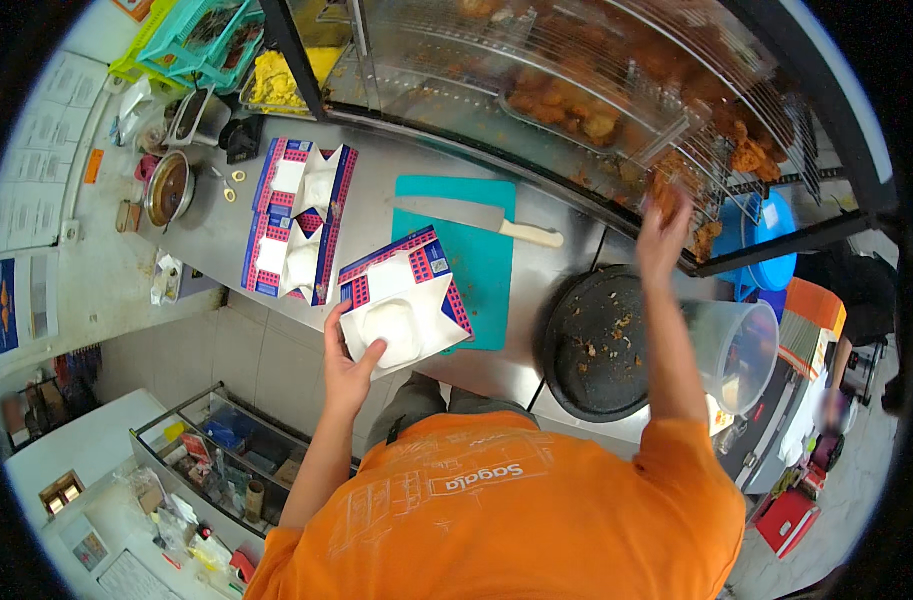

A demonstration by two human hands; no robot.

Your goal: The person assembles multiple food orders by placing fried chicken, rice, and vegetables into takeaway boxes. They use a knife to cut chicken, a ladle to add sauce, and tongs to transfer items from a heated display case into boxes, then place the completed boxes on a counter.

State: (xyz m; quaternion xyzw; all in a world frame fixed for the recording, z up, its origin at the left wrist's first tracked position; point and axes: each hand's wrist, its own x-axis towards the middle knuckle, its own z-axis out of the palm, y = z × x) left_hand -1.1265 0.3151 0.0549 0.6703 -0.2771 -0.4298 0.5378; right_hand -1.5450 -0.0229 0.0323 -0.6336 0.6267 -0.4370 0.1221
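My left hand [353,362] is closed on the lower left edge of an open takeaway box [385,280], patterned in pink and dark blue. A rounded white bundle [389,333] lies in that box, with my thumb against its side. Reaching into the glass display cabinet, my right hand [666,236] is slightly blurred, its fingers closed around a brown piece of fried chicken [666,192]. More fried chicken [752,155] lies on wire racks beyond the hand. Two similar open boxes [299,222] with white contents stand side by side on the steel counter [372,190].
A large knife [467,215] lies across a teal cutting board [477,310]. Right of the board stand a round black pan [587,350] with crumbs and a clear plastic tub [727,355]. The cabinet's dark frame [537,170] runs along the counter's far side. A metal bowl [169,188] stands far left.
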